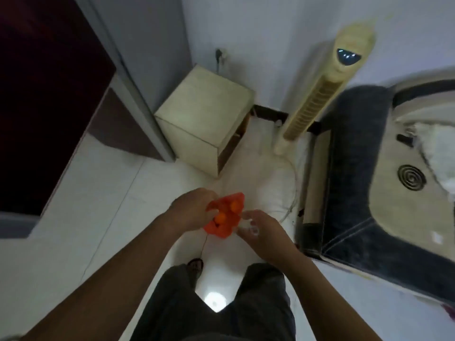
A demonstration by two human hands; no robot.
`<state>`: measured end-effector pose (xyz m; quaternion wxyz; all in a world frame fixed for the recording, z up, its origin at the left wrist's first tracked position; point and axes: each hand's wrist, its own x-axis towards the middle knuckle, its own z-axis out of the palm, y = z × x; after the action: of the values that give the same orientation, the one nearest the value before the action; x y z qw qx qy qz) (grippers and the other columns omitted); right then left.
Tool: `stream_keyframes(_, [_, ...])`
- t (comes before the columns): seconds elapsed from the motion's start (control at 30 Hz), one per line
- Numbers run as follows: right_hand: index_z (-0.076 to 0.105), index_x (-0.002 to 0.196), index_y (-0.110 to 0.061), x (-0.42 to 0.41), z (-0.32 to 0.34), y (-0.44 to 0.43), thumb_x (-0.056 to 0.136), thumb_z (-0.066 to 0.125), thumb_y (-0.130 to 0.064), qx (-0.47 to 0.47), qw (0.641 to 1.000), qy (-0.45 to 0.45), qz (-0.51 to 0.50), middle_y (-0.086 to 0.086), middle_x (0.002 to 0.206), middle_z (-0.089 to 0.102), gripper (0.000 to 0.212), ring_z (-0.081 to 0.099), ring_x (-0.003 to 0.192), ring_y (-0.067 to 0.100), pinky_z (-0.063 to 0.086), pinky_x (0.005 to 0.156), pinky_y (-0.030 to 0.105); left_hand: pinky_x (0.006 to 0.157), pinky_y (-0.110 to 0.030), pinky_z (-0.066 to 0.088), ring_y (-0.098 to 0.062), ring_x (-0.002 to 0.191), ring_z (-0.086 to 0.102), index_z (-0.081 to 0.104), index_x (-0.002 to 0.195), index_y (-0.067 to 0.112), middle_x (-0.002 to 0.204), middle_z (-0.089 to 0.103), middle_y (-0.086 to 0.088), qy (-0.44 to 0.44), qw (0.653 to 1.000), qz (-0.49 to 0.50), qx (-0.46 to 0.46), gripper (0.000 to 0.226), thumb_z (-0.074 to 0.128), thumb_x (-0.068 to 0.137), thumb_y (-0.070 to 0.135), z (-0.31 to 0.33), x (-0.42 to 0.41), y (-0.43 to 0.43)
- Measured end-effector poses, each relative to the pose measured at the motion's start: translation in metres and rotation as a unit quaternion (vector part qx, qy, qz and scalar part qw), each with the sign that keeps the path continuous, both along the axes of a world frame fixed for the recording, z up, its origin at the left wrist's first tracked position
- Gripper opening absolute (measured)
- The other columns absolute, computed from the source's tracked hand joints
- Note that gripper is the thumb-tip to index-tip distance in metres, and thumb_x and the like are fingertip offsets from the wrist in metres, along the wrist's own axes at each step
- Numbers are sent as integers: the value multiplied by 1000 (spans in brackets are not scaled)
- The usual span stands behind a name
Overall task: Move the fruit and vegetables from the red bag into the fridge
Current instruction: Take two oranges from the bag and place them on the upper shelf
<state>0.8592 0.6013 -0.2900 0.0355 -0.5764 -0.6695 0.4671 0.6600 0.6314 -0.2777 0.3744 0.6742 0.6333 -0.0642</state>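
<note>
Both forearms extend forward at waist height above the white tiled floor (103, 193). Left hand (194, 207) is knuckles up, fingers curled over the left rim of the red bag (225, 228), gripping it. Right hand (261, 227) is at the bag's right edge; its fingers are blurred and the grip cannot be determined. The bag is between the hands with its mouth facing up, long axis running away from the body. Two oranges (235, 205) are inside.

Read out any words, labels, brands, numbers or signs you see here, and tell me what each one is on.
No text here can be read.
Cream tower fan: the dark display panel near its top shows small lit marks, too blurred to read.
Red plastic bag gripped by the left hand: no print shows.
</note>
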Motion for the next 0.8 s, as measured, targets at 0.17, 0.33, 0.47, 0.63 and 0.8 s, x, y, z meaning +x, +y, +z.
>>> stream_keyframes(0.17, [50,121,-23,19,-68,61,89,56,-43,-53,973,-16,223,-6,111,56,38,51,91,6,36,72,15,92,-28,41,-19,114,51,50,128,21,131,52,-2,11,979,191,-73,39,54,91,34,-70,11,-31])
stream_keyframes(0.33, [52,124,-12,24,-160,108,90,57,-37,-40,950,-63,304,5,124,57,42,55,110,18,32,76,17,95,-31,42,-18,112,53,54,124,23,126,56,1,-33,939,328,-95,37,57,89,35,-160,26,-43])
stream_keyframes(0.47, [48,127,-11,15,-270,126,90,56,-37,-49,934,-102,337,9,127,55,46,52,117,22,38,92,28,94,-32,42,-20,110,55,56,122,21,124,58,0,-19,924,369,-93,35,58,88,33,-257,8,-40])
stream_keyframes(0.63, [30,140,-17,-4,-439,128,88,52,-49,34,872,-194,448,9,144,33,64,36,130,29,37,101,45,96,-32,40,-21,115,52,54,126,20,127,56,-4,7,935,348,-61,38,56,89,32,-408,-6,-22])
stream_keyframes(0.8, [22,147,-17,-24,-590,151,87,52,-53,96,865,-149,469,9,155,18,76,21,141,29,24,113,47,91,-42,46,-30,110,55,55,125,14,121,57,-11,10,978,204,-33,42,47,86,29,-554,3,17])
